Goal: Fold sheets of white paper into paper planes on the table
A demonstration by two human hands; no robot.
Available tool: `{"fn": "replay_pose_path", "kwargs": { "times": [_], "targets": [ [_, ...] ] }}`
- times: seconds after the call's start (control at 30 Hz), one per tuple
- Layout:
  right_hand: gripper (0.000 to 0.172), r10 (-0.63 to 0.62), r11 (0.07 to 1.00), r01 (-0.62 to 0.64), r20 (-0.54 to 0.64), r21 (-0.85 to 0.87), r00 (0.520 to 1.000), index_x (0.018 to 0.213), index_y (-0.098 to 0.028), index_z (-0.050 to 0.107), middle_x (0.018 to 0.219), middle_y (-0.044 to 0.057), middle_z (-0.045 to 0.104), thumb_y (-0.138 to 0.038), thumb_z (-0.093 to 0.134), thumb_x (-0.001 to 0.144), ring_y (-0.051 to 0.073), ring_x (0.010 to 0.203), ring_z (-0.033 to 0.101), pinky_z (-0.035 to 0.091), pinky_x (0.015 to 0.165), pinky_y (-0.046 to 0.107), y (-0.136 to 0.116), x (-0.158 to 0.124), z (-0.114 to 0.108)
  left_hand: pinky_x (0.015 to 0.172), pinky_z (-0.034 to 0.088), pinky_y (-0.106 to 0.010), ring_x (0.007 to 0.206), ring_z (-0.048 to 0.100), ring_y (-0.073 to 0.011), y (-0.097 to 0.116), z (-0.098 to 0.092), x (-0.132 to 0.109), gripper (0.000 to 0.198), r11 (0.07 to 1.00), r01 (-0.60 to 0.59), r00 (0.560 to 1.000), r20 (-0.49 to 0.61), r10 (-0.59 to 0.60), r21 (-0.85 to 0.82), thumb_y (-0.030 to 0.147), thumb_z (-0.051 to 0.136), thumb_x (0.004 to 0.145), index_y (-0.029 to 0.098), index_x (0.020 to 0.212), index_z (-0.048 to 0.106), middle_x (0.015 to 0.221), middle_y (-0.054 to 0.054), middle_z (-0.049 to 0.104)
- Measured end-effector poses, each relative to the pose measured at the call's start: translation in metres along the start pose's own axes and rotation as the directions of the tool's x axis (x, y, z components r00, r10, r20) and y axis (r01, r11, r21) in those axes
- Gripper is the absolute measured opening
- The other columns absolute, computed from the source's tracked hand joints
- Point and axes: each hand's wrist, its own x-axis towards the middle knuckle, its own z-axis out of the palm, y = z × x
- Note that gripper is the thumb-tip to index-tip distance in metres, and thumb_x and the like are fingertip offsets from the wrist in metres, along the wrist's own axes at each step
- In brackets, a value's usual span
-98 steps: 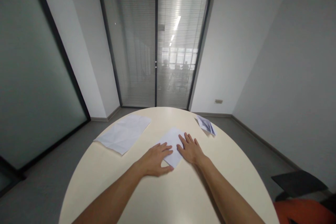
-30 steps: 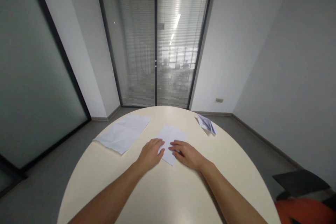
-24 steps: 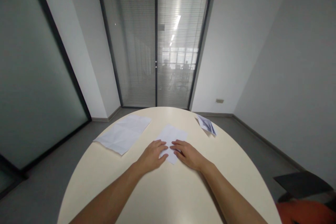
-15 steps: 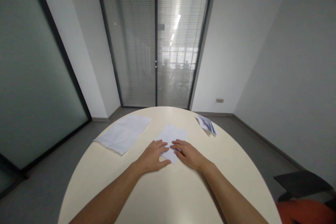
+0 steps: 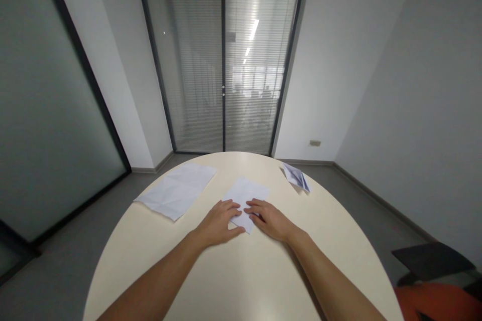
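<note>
A white sheet of paper (image 5: 245,188) lies on the round cream table (image 5: 241,271), its near end narrowing toward a corner between my hands. My left hand (image 5: 219,221) rests over the paper's left side, palm down, fingers apart and the thumb stretched toward the near corner. On the right side, my right hand (image 5: 271,218) lies palm down with its fingers extended over the paper. Both hands cover parts of its edges, so its full outline is hidden.
A larger creased white sheet (image 5: 178,190) lies at the table's left edge. Near the right edge sits a folded paper (image 5: 296,177) with a dark printed pattern. An orange chair (image 5: 437,303) with a black armrest (image 5: 433,261) stands at the lower right.
</note>
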Motion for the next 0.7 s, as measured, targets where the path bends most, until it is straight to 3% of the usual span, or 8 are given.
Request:
{"fn": "replay_pose_path", "kwargs": {
  "times": [0.23, 0.43, 0.7],
  "targets": [
    [0.034, -0.011, 1.0, 0.011, -0.012, 0.022, 1.0, 0.121, -0.021, 0.071, 0.135, 0.011, 0.063, -0.031, 0.048, 0.098, 0.026, 0.132, 0.052, 0.041, 0.111, 0.043, 0.002, 0.0, 0.0, 0.114, 0.034, -0.051, 0.13, 0.051, -0.0295, -0.003, 0.005, -0.001, 0.047, 1.0, 0.004, 1.0, -0.017, -0.004, -0.012, 0.05, 0.071, 0.083, 0.023, 0.121, 0.066, 0.135, -0.009, 0.062],
    [0.035, -0.061, 0.998, 0.063, 0.055, -0.032, 0.997, 0.121, -0.02, 0.071, 0.135, 0.011, 0.063, -0.027, 0.048, 0.096, 0.026, 0.13, 0.053, 0.041, 0.111, 0.043, -0.008, 0.002, -0.008, 0.114, 0.034, -0.049, 0.129, 0.052, -0.0283, -0.003, 0.005, 0.0, 0.045, 0.999, -0.008, 0.999, -0.046, 0.007, -0.032, 0.048, 0.072, 0.082, 0.023, 0.119, 0.066, 0.133, -0.008, 0.063],
    [0.028, 0.014, 1.0, -0.014, 0.133, -0.001, 0.991, 0.108, -0.021, 0.077, 0.126, 0.01, 0.069, -0.027, 0.061, 0.086, 0.026, 0.116, 0.064, 0.047, 0.101, 0.036, -0.018, 0.001, -0.019, 0.113, 0.036, -0.048, 0.127, 0.053, -0.0284, -0.002, 0.003, 0.0, 0.048, 0.999, -0.005, 0.999, -0.047, 0.003, -0.047, 0.047, 0.073, 0.081, 0.021, 0.121, 0.064, 0.132, -0.01, 0.063]
  ]
}}
